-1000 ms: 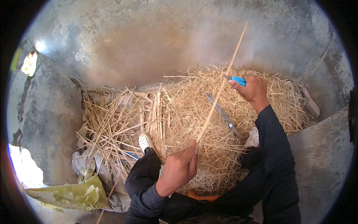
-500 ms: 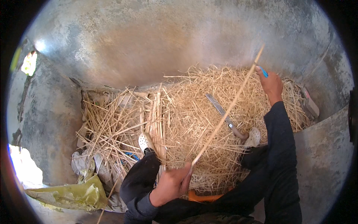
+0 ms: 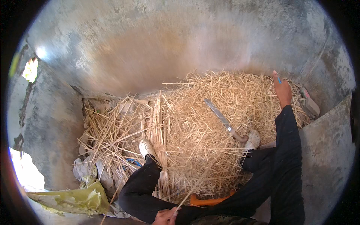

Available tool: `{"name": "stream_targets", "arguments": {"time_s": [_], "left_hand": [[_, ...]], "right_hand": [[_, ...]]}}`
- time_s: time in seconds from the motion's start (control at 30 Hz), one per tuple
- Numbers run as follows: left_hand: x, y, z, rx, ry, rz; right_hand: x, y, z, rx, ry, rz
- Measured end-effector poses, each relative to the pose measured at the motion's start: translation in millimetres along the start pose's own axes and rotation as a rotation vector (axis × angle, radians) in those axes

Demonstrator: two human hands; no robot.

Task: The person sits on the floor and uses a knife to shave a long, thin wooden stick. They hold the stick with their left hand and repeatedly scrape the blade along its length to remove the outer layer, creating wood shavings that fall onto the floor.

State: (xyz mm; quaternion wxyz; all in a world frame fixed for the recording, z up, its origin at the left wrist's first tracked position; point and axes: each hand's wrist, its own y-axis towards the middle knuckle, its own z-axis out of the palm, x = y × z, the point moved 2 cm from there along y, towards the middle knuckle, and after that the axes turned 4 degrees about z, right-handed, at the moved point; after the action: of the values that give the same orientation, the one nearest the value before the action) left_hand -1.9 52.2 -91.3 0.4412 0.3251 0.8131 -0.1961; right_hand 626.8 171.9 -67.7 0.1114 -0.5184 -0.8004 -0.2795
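Down by my lap, my left hand (image 3: 165, 216) is closed round one end of a thin, pale bamboo strip (image 3: 182, 201). The strip slants up and away over the shavings, its far part smeared by motion. My right hand (image 3: 283, 92) is out at the far right above the shavings, apart from the strip. Its fingers are curled round a small blue object (image 3: 279, 80), mostly hidden, with one finger or thumb pointing up. Between my feet lies a machete (image 3: 219, 115) with a curved wooden handle, on the pile of bamboo shavings (image 3: 195, 138).
Long split bamboo strips (image 3: 159, 127) lie beside my left shoe (image 3: 146, 148). My right shoe (image 3: 254, 138) touches the shavings by the machete handle. An orange curved piece (image 3: 210, 201) shows under my legs. A yellow-green sack (image 3: 75, 198) lies at lower left; a concrete wall (image 3: 157, 48) stands ahead.
My left hand has drawn back toward my lap with the bamboo strip. My right hand has moved right and slightly down; the strip no longer lies against it.
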Motion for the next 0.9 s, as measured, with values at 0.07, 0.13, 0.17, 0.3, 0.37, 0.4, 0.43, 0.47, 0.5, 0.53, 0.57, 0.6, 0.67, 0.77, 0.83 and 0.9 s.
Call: {"name": "stream_targets", "arguments": {"time_s": [0.07, 0.13, 0.17, 0.3, 0.37, 0.4, 0.43, 0.47, 0.5, 0.53, 0.57, 0.6, 0.67, 0.77, 0.83, 0.9], "left_hand": [[-8.7, 8.5, -2.8, -0.181, -0.068, -0.152], [8.1, 9.9, -4.9, -0.227, -0.110, -0.387], [14.2, 16.1, -4.5, -0.255, -0.206, -0.358], [4.2, 98.4, -14.8, -0.323, -0.472, -0.263], [-11.5, 150.5, -21.8, -0.317, -0.558, -0.217], [-15.9, 172.4, -24.1, -0.320, -0.622, -0.198], [-22.7, 193.5, -26.0, -0.302, -0.645, -0.178], [-29.3, 212.3, -28.1, -0.285, -0.667, -0.157], [-33.5, 224.3, -26.6, -0.264, -0.691, -0.140], [-35.4, 228.6, -23.8, -0.275, -0.664, -0.137], [-37.5, 230.1, -21.6, -0.288, -0.635, -0.138], [-39.3, 231.0, -20.7, -0.301, -0.605, -0.139], [-42.9, 228.2, -14.6, -0.247, -0.567, -0.115], [-48.5, 224.8, -8.1, -0.229, -0.603, -0.123], [-53.2, 224.6, -7.8, -0.215, -0.578, -0.135], [-52.3, 223.2, -6.6, -0.193, -0.542, -0.123]], "right_hand": [[-14.1, 4.3, 15.1, 0.011, 0.062, -0.014], [-2.1, -4.4, 13.3, 0.150, 0.112, -0.061], [3.7, -9.9, 13.9, 0.275, 0.129, -0.093], [70.2, -81.0, 7.4, 0.520, 0.245, -0.360], [101.1, -128.7, -8.3, 0.590, 0.265, -0.541], [114.6, -148.4, -13.3, 0.622, 0.280, -0.637], [122.3, -165.7, -19.0, 0.629, 0.297, -0.736], [129.3, -180.7, -24.1, 0.635, 0.314, -0.835], [134.2, -192.4, -29.2, 0.635, 0.310, -0.900], [138.4, -203.5, -33.8, 0.637, 0.306, -0.965], [142.9, -210.9, -35.9, 0.642, 0.305, -1.030], [148.2, -213.3, -34.9, 0.651, 0.312, -1.045], [148.9, -216.7, -30.6, 0.678, 0.313, -1.056], [150.1, -212.0, -25.8, 0.737, 0.265, -1.035], [145.3, -200.5, -19.5, 0.678, 0.250, -0.929], [141.9, -194.7, -17.1, 0.641, 0.252, -0.875]]}}
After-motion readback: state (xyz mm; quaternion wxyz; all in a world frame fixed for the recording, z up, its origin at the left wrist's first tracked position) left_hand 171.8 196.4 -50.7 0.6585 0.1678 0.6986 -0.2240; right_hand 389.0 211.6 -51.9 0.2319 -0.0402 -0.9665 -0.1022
